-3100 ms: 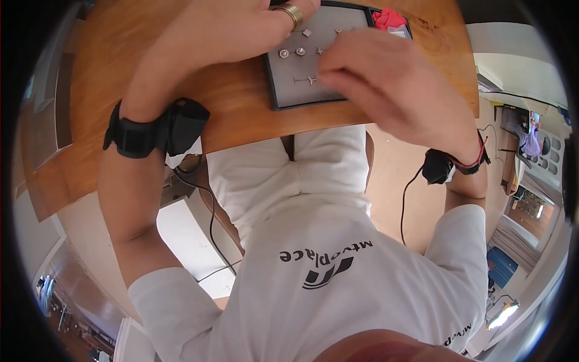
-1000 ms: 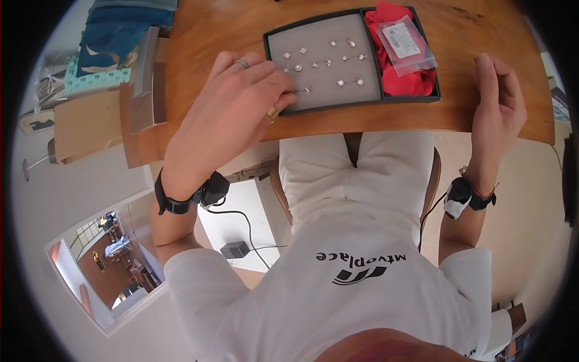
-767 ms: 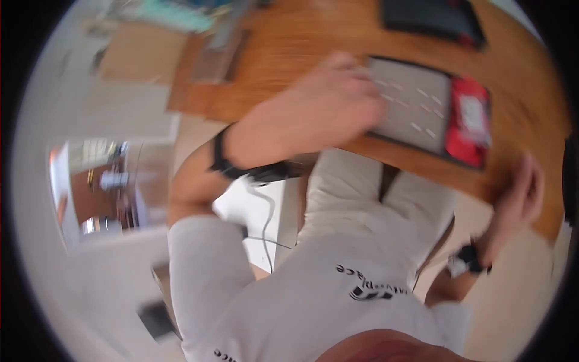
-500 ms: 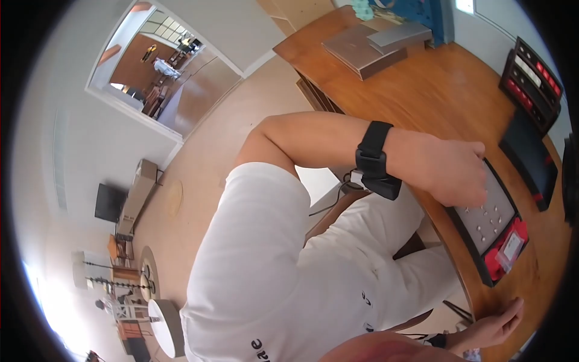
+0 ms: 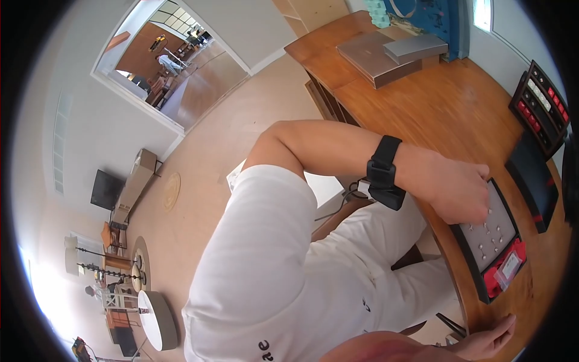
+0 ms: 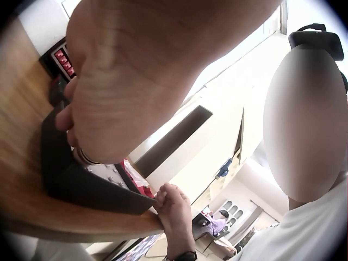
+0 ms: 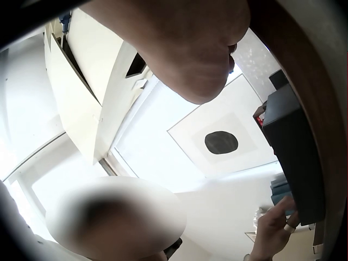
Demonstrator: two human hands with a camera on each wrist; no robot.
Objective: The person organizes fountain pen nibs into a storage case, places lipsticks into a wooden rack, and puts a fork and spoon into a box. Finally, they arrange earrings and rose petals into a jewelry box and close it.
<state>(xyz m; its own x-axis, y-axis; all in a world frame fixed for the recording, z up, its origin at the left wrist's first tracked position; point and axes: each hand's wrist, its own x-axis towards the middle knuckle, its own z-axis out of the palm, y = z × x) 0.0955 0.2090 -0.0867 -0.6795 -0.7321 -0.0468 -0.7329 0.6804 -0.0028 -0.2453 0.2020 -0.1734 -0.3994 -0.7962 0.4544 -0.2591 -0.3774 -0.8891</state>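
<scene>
My left hand (image 5: pixel 452 187) lies over the left end of a shallow black jewellery tray (image 5: pixel 499 202), its fingers bent at the rim. In the left wrist view a ringed finger (image 6: pixel 87 157) sits just inside the tray; I cannot tell whether the fingertips pinch anything. Several small studs (image 5: pixel 482 246) stand on the grey pad. Bunched red cloth (image 5: pixel 494 283) fills the right compartment under a clear labelled packet (image 5: pixel 508 267). My right hand (image 5: pixel 490 342) rests at the wooden table's edge beyond that compartment, fingers loosely bent and holding nothing.
Behind the tray lies a flat black case (image 5: pixel 531 181), with a display box (image 5: pixel 541 105) of red and white compartments leaning behind it. Brown and grey boxes (image 5: pixel 377 57) and a blue bag (image 5: pixel 416 15) stand at the table's far left. A doorway (image 5: pixel 163 60) opens beyond.
The head view has swung left, bringing the room into sight. My right hand has gone from over the tray to the table edge; my left hand has come down to the tray's left end.
</scene>
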